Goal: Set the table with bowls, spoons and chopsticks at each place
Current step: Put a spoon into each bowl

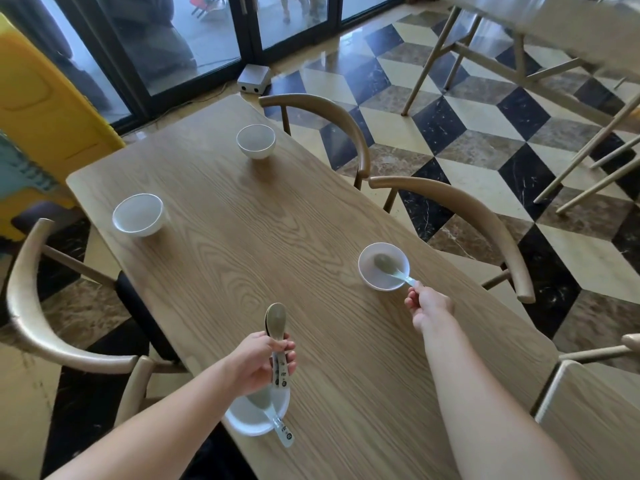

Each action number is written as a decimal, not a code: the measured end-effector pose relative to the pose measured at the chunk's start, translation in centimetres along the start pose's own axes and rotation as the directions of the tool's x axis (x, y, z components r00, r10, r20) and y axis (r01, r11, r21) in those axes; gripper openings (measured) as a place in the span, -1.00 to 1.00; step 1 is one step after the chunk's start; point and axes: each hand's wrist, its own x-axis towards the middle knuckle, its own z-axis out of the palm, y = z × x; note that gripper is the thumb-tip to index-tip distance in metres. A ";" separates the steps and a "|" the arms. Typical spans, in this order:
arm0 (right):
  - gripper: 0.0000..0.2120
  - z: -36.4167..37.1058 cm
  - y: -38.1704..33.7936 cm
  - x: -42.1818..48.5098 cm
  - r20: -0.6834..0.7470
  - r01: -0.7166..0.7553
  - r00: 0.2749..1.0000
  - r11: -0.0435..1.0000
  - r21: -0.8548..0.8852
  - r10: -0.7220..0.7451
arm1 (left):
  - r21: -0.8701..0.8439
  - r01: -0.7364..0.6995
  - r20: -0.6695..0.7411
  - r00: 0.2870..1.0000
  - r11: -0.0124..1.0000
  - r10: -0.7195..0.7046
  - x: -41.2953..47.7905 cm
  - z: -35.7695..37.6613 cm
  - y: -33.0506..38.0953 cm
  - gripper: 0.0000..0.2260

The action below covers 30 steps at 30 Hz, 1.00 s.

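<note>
While reaching across the long light-wood table [242,237], pinches between right hand [429,306] fingers [412,301] the handle tip of a white ceramic spoon [389,266], with its scoop inside the round white bowl [366,277] at the table's right edge. Grips in the left hand [259,362], fingers curled tight, a bunch of white spoons [276,320] upright above the table's near end, with a second white bowl [242,422] and another spoon [278,424] at that same end.

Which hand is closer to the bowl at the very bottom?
Left. The left hand hovers just above that bowl, gripping spoons; the right hand is off to the right, holding a spoon in another bowl.
</note>
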 end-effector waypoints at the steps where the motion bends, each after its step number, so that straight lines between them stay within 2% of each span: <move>1: -0.84 0.1 -0.1 0.0 -0.005 0.002 1.000 1.000 -0.001 -0.002 | 0.001 0.000 -0.003 1.000 1.000 0.000 0.1 -0.1 0.0 -0.81; 16: -0.85 0.2 -0.6 0.8 -0.032 0.033 0.999 0.999 -0.001 -0.033 | 0.012 0.009 -0.013 1.000 1.000 -0.009 0.1 -1.2 -0.2 -0.81; 30: -0.89 0.0 -0.7 -0.2 0.154 -0.093 0.983 0.994 -0.056 0.100 | 0.038 -0.008 -0.038 0.999 0.999 0.009 -1.0 -1.8 -0.1 -0.79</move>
